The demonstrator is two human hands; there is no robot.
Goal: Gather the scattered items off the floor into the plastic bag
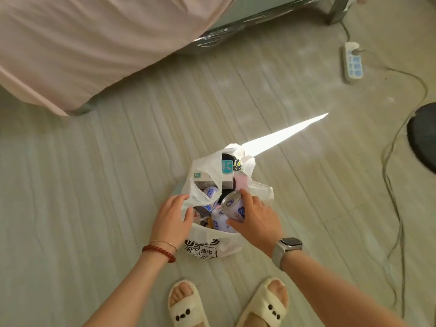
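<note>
My white plastic bag [213, 245] sits on the pale floor [94, 185], just in front of my feet. It has black printing on the side near me. Its mouth is open at the top.

My right hand [256, 217] holds a white can [232, 207] with blue marks. My fingers and thumb are curled round it. The can is tipped on its side, with its shiny silver end pointing up and to the left. It is right over the bag's mouth, touching the things inside.

My left hand [172, 219] is on the left edge of the bag. My fingers are mostly straight and spread a little, and my thumb presses on the rim. I cannot tell if it is pinching the plastic.

Inside the bag I see more white and blue packs [218, 223], a small box [203, 179] with a green corner, and something black. The bag looks quite full.

I have a red bracelet [160, 252] on my left wrist and a watch [286, 249] on my right wrist. My cream slippers [186, 308] are at the bottom.

A bed with a pink sheet [82, 43] is up on the left. A white power strip [352, 62] lies on the floor far to the right, with a thin cord [391, 185] trailing down. A bright stripe of sunlight [283, 135] crosses the floor just behind the bag.
</note>
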